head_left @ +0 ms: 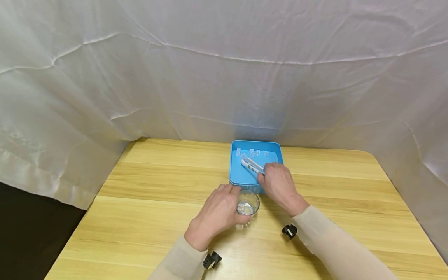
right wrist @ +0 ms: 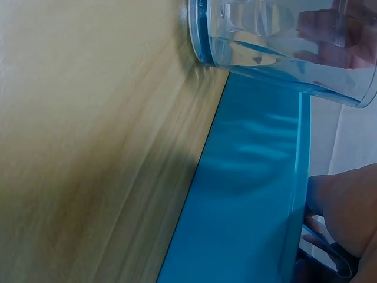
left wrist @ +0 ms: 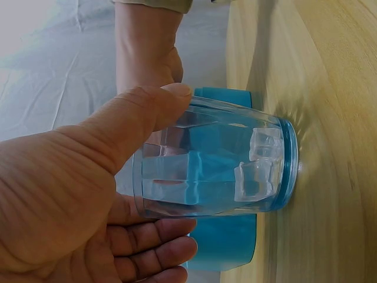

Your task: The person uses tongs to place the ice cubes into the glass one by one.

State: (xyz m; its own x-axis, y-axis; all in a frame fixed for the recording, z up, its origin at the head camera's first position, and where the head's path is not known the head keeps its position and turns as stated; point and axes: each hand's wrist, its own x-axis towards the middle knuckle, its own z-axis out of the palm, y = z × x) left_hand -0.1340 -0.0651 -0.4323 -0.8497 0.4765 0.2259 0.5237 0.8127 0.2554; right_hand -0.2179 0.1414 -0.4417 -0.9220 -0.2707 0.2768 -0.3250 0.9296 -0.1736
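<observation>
My left hand (head_left: 217,210) holds a clear drinking glass (head_left: 252,199) that stands on the table in front of the blue box (head_left: 238,175). In the left wrist view the thumb lies at the rim, and two clear ice cubes (left wrist: 257,180) rest at the bottom of the glass. My right hand (head_left: 280,183) grips white tongs (head_left: 252,165) that reach down into the box. The tong tips are at a clear cube near the box's left side; whether they pinch it is too small to tell. Several more clear cubes (head_left: 258,152) lie along the back of the box.
The wooden table (head_left: 168,221) extends to both sides of the box. A pale cloth curtain (head_left: 196,85) hangs close behind the box and along the sides. Small black devices (head_left: 289,231) sit at both wrists. The box's front wall is just behind the glass.
</observation>
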